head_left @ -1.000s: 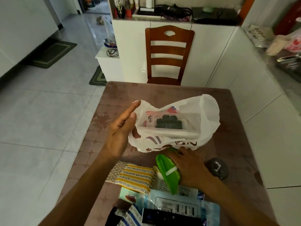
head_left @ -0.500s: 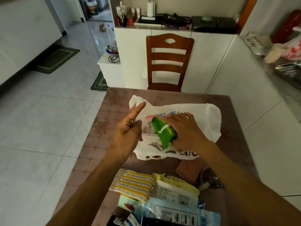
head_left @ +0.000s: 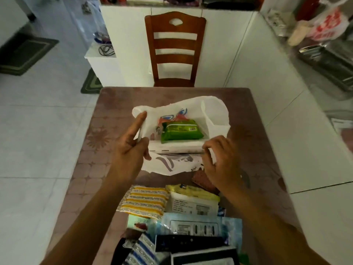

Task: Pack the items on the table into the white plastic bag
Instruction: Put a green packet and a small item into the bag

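Note:
The white plastic bag lies open in the middle of the brown table. A green packet rests inside it on other packets. My left hand pinches the bag's left rim, forefinger stretched out. My right hand hovers at the bag's near right rim, fingers curled; whether it grips the plastic is unclear. Nearer me lie a yellow striped packet, a white and yellow pack, a pale blue packet and dark flat items.
A brown pouch lies under my right wrist. A wooden chair stands at the table's far edge against white cabinets. A counter with a red-printed bag and metal trays runs along the right. Tiled floor with mats lies left.
My right hand carried the green packet from the table into the bag, let it go and drew back to the near right rim. My left hand kept holding the bag's left rim.

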`<state>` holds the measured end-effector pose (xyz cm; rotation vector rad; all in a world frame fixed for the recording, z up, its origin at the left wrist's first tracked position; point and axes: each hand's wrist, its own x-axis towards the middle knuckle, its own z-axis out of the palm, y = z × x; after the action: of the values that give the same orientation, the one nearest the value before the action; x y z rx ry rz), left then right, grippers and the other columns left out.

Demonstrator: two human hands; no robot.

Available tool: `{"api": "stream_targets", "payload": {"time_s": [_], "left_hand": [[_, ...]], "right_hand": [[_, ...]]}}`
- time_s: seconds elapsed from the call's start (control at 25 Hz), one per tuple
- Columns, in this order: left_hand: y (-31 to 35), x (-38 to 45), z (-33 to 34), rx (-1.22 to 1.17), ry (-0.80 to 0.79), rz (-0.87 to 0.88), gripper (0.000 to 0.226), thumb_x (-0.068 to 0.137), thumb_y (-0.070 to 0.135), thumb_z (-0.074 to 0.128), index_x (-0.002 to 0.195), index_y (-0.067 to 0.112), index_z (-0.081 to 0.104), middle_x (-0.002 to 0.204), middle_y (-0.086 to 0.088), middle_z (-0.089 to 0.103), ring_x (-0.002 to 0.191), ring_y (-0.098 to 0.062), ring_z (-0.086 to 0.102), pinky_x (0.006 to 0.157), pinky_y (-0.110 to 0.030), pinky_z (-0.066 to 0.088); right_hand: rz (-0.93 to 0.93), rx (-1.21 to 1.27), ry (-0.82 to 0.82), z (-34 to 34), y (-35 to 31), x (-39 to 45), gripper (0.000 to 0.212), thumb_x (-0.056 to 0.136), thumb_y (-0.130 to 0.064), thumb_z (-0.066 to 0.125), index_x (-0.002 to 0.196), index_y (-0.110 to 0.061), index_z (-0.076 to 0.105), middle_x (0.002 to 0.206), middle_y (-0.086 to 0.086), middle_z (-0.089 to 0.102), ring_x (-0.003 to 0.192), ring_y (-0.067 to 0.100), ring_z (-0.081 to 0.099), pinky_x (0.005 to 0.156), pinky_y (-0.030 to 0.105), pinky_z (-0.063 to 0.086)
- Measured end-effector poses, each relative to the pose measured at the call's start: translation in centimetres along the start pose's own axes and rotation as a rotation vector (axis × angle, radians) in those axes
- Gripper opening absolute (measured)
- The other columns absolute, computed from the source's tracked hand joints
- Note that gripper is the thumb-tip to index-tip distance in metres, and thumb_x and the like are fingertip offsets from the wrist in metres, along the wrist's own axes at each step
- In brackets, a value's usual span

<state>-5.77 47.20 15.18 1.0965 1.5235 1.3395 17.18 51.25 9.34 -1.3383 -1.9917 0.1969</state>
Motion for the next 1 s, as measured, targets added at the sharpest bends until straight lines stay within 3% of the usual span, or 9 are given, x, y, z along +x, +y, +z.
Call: {"api": "stream_targets", "payload": {"time_s": [0.08, 0.2, 0.28, 0.36, 0.52, 0.68, 0.76, 0.92, 1.0], "left_hand": [[0.3, -0.1, 0.7, -0.042, 0.006, -0.03, 0.065, 0.095, -0.009, 0.046, 0.14, 0.039, 0.042, 0.13, -0.012, 0.06, 0.067, -0.016, 0.053, 0.058, -0.022, 0.056], [0.5, -0.4, 1.6, -0.072, 0.027, -0.047, 0.065, 0.094, -0.012, 0.045, 0.144, 0.03, 0.041, 0.139, -0.014, 0.055, 0.065, -0.01, 0.056, 0.056, -0.02, 0.056], [0.3, -0.5, 1.8, -0.068, 0.04, -0.071, 0.066, 0.092, -0.013, 0.045, 0.144, 0.028, 0.043, 0.139, -0.013, 0.055, 0.065, -0.012, 0.055, 0.055, -0.019, 0.055], [0.0, -0.7, 1.5, -0.056, 0.039, -0.098, 0.066, 0.092, -0.014, 0.046, 0.144, 0.026, 0.044, 0.139, -0.014, 0.055, 0.066, -0.014, 0.054, 0.055, -0.018, 0.055], [0.9, -0.2, 0.0, -0.058, 0.055, -0.104, 0.064, 0.089, -0.014, 0.045, 0.137, 0.029, 0.052, 0.14, -0.012, 0.054, 0.069, -0.014, 0.058, 0.055, -0.022, 0.056], [1.2, 0.7, -1.5, -0.128, 0.106, -0.114, 0.062, 0.09, -0.013, 0.043, 0.134, 0.029, 0.054, 0.109, 0.017, 0.071, 0.057, -0.012, 0.057, 0.053, -0.026, 0.056], [1.6, 0.5, -1.4, -0.137, 0.088, -0.103, 0.062, 0.09, -0.013, 0.043, 0.128, 0.034, 0.057, 0.109, 0.017, 0.071, 0.055, -0.012, 0.058, 0.054, -0.028, 0.056], [2.3, 0.1, -1.4, -0.078, 0.027, -0.095, 0.064, 0.092, -0.009, 0.044, 0.121, 0.047, 0.056, 0.136, -0.014, 0.057, 0.063, -0.021, 0.056, 0.058, -0.026, 0.056], [2.5, 0.4, -1.8, -0.062, 0.018, -0.1, 0.064, 0.093, -0.008, 0.044, 0.119, 0.05, 0.055, 0.138, -0.019, 0.054, 0.066, -0.025, 0.053, 0.058, -0.023, 0.056]], "right_hand": [[0.141, -0.114, -0.045, -1.4, 1.3, -3.2, 0.019, 0.083, -0.024, 0.054, 0.099, -0.016, 0.058, 0.103, 0.006, 0.061, 0.097, 0.028, 0.053, 0.08, 0.042, 0.044], [0.469, -0.392, -0.414, -1.3, 5.1, -6.3, 0.067, 0.082, -0.045, 0.061, 0.138, -0.024, 0.033, 0.151, 0.012, 0.03, 0.137, 0.036, 0.029, 0.104, 0.056, 0.032], [0.619, -0.343, -0.606, -0.9, 7.0, -7.6, 0.083, 0.08, -0.053, 0.062, 0.144, -0.028, 0.015, 0.156, 0.01, 0.018, 0.136, 0.039, 0.031, 0.103, 0.057, 0.037], [0.654, -0.226, -0.587, -0.6, 7.5, -7.9, 0.076, 0.078, -0.048, 0.065, 0.137, -0.029, 0.022, 0.148, 0.012, 0.032, 0.118, 0.036, 0.048, 0.087, 0.051, 0.051], [0.521, -0.056, -0.245, -4.0, 3.4, -5.7, 0.062, 0.075, -0.046, 0.07, 0.127, -0.028, 0.04, 0.12, 0.005, 0.057, 0.091, 0.023, 0.062, 0.068, 0.042, 0.058], [0.36, 0.424, 0.004, -7.0, -3.5, -1.4, 0.055, 0.076, -0.045, 0.066, 0.125, -0.03, 0.046, 0.107, -0.008, 0.063, 0.087, 0.009, 0.066, 0.063, 0.027, 0.058], [0.388, 0.634, 0.0, -4.7, -4.9, 1.7, 0.053, 0.077, -0.042, 0.069, 0.123, -0.031, 0.045, 0.114, -0.006, 0.06, 0.098, 0.013, 0.066, 0.071, 0.034, 0.06], [0.52, 0.513, -0.226, 4.9, -4.7, 7.7, 0.057, 0.077, -0.04, 0.074, 0.125, -0.027, 0.045, 0.127, -0.001, 0.055, 0.115, 0.019, 0.054, 0.099, 0.035, 0.047], [0.621, 0.535, -0.332, 8.7, -4.6, 9.2, 0.06, 0.078, -0.04, 0.074, 0.129, -0.024, 0.045, 0.132, 0.002, 0.052, 0.12, 0.024, 0.051, 0.1, 0.032, 0.042]]}}
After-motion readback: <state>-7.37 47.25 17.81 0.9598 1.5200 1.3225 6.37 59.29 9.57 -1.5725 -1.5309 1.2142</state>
